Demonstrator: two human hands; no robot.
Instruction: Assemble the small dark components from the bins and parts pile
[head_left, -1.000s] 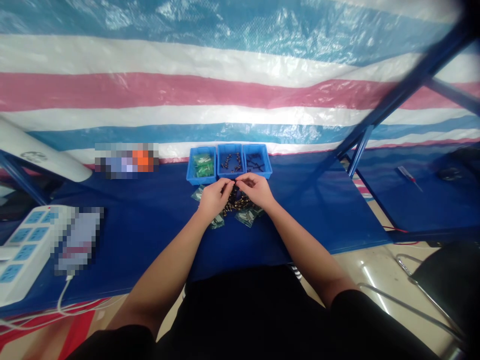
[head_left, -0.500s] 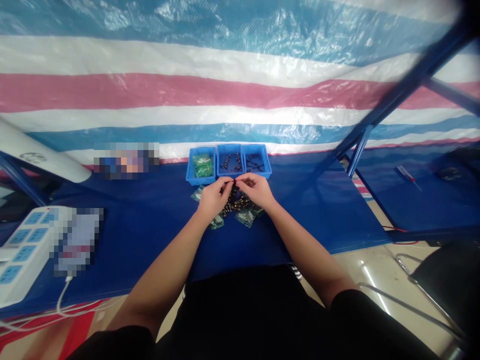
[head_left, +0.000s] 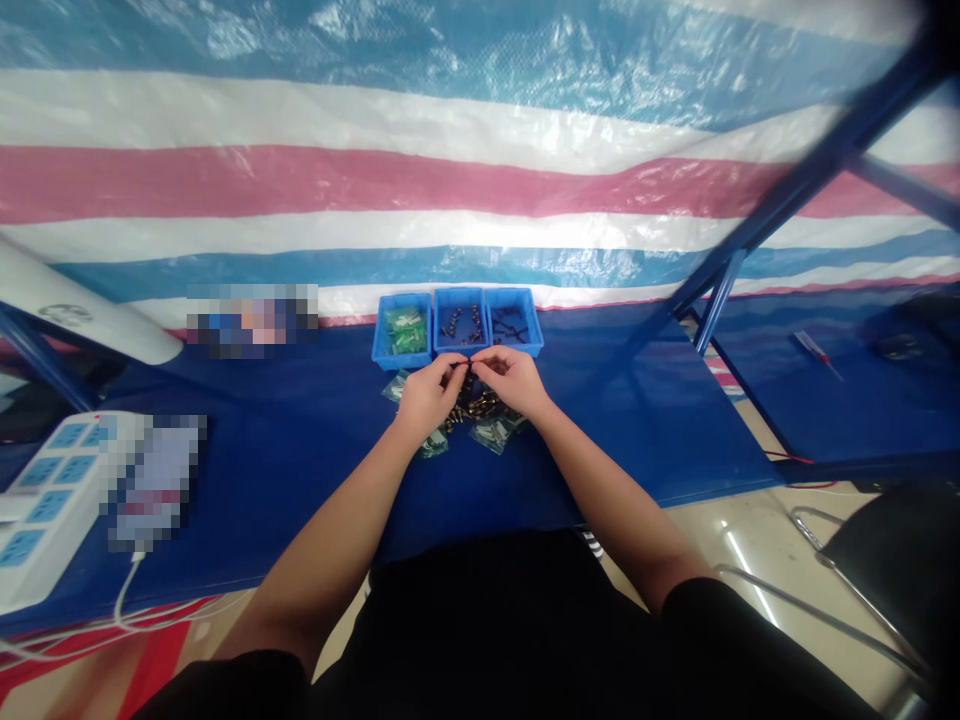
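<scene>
Pinching near the mid of the frame in the head view, the L hand [head_left: 430, 402] and R hand [head_left: 516, 383] have thumbs and fingertips nearly closed on a tiny dark part [head_left: 470, 363] btwn them. It's too small to tell which way it points or how its long side runs. Just below is a pile of brassy bits [head_left: 480, 408], w/ see-thru bags [head_left: 493, 434] by it. Just above sit the L bin [head_left: 403, 361] w/ green bits, mid bin [head_left: 463, 351] and R bin [head_left: 537, 325], all blue. Far L, a white tube [head_left: 124, 325] has a dark logo [head_left: 66, 315]; can't read it. Lower L, a white power strip [head_left: 75, 535] has blue patches; can't read any words. Far R, a screwdriver [head_left: 814, 348] tips to the lower R.
</scene>
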